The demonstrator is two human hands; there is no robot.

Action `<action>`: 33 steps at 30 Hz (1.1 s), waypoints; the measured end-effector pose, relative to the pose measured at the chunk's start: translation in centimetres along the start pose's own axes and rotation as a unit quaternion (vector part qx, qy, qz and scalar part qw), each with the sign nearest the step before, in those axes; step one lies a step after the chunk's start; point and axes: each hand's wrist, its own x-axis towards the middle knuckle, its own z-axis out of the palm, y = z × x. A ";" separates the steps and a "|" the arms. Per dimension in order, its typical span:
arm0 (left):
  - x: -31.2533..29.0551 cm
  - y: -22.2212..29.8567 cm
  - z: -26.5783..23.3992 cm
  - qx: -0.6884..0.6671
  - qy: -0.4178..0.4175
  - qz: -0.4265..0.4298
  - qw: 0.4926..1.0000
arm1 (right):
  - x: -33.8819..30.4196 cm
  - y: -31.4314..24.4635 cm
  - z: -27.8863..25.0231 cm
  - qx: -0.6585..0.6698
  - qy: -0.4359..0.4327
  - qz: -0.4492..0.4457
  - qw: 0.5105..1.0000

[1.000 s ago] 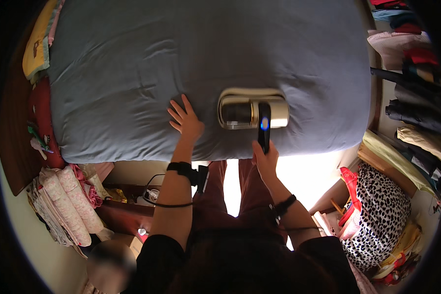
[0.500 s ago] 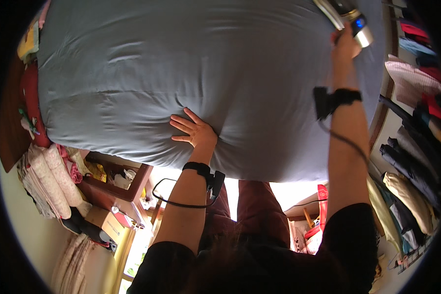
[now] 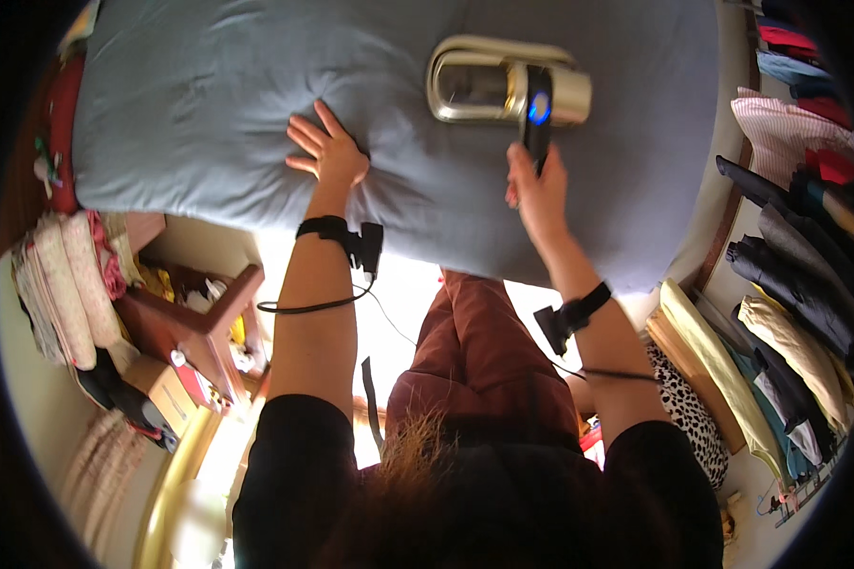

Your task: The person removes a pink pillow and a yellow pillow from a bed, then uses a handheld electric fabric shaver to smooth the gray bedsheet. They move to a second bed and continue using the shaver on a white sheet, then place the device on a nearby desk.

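Observation:
A grey fitted sheet (image 3: 199,123) covers the mattress in front of me. My left hand (image 3: 337,159) lies flat on it near the front edge, fingers spread, and creases run out around the palm. My right hand (image 3: 541,190) is closed around the black handle of a handheld mattress vacuum (image 3: 565,95). The vacuum has a gold body, a clear middle part and a lit blue spot by the handle. Its head rests on or just over the sheet, right of my left hand; the underside is hidden. Both wrists wear black straps with small devices and cables.
Clothes on hangers (image 3: 797,275) line the right side. At the left stand a brown wooden cabinet (image 3: 185,327), folded patterned bedding (image 3: 71,284) and a cardboard box (image 3: 157,389). A red cushion-like item (image 3: 62,142) borders the bed's left end. My legs (image 3: 484,370) touch or nearly touch the bed's front edge.
My right hand has brought the vacuum from the far right of the bed leftward and nearer to me. My left hand stays pressed on the sheet while the whole view has shifted.

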 end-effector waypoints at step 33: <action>-33.1 29.9 15.8 -0.296 -0.055 -0.304 0.904 | -6.3 -0.6 -42.6 -0.354 -0.199 -0.096 0.909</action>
